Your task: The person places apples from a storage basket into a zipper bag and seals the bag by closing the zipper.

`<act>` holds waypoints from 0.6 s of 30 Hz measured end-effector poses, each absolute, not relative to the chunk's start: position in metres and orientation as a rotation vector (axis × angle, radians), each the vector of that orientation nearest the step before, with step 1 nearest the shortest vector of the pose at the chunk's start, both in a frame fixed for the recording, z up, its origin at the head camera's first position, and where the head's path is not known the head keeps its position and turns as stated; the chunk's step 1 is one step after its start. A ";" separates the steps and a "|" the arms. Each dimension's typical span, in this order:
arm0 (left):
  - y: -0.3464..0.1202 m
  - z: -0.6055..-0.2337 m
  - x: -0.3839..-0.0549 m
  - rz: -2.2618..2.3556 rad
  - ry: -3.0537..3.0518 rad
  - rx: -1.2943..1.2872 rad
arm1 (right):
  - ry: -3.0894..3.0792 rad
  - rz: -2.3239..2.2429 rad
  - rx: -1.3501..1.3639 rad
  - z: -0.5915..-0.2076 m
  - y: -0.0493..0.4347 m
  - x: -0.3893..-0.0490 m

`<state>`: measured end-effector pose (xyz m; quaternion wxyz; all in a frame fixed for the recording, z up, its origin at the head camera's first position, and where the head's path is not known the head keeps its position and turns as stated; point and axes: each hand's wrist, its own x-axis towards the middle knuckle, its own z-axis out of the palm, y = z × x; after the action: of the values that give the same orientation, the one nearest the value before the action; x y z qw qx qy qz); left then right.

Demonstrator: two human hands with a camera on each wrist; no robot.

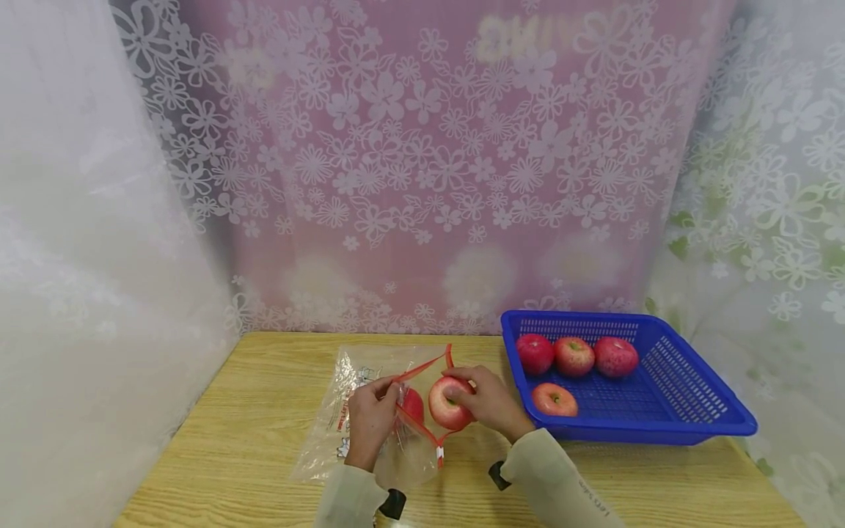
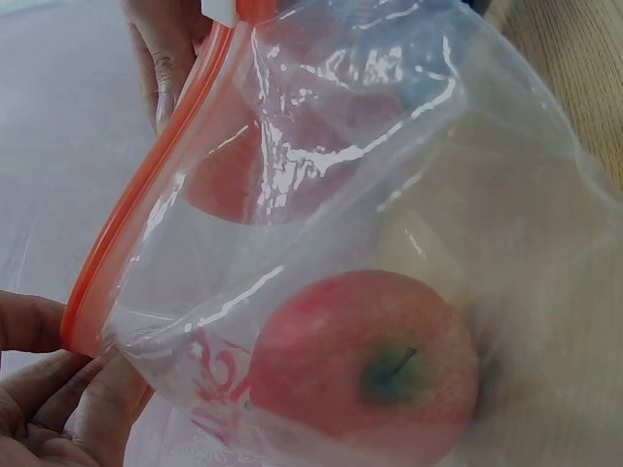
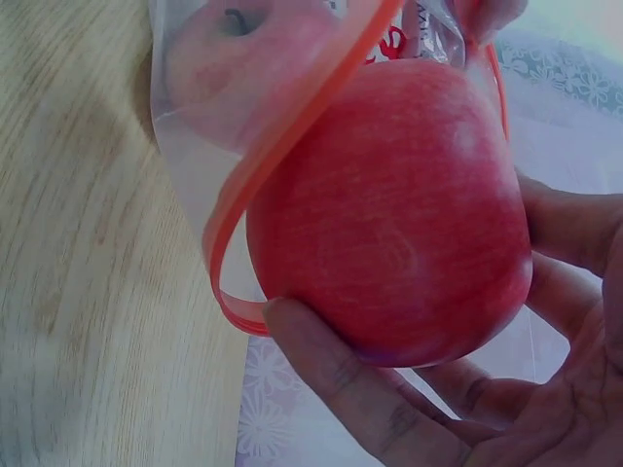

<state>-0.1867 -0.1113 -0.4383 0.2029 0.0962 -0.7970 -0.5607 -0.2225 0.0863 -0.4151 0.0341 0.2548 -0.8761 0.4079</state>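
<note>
A clear zip bag [image 1: 323,440] with an orange-red zip edge lies on the table, its mouth spread toward the right. One apple [image 2: 365,370] is inside it, seen through the plastic. My left hand [image 1: 372,422] pinches the bag's zip edge at the mouth. With curled fingers my right hand [image 1: 491,400] grips another apple [image 3: 389,214] right at the opening, where the orange zip strip [image 3: 282,146] crosses in front of part of it. A white slider [image 1: 440,453] sits at the near end of the zip.
A blue plastic basket [image 1: 660,429] stands at the right of the wooden table [image 1: 218,455]. Several apples lie in it: a row along the back and one apple [image 1: 554,400] near the front left. Flowered curtains [image 1: 422,183] hang behind and at both sides.
</note>
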 end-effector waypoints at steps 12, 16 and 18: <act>-0.109 -0.437 -0.183 -1.531 -2.191 0.237 | -2.737 1.175 0.596 -0.421 0.077 -0.218; -0.110 -0.437 -0.182 -1.539 -2.176 0.233 | -2.746 1.152 0.563 -0.425 0.075 -0.217; -0.110 -0.438 -0.182 -1.542 -2.173 0.235 | -2.752 1.154 0.554 -0.426 0.074 -0.218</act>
<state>-0.1824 -0.1101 -0.4375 0.2315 0.0855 -0.7903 -0.5608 -0.2176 0.0739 -0.4262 0.0532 0.1824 -0.9055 0.3795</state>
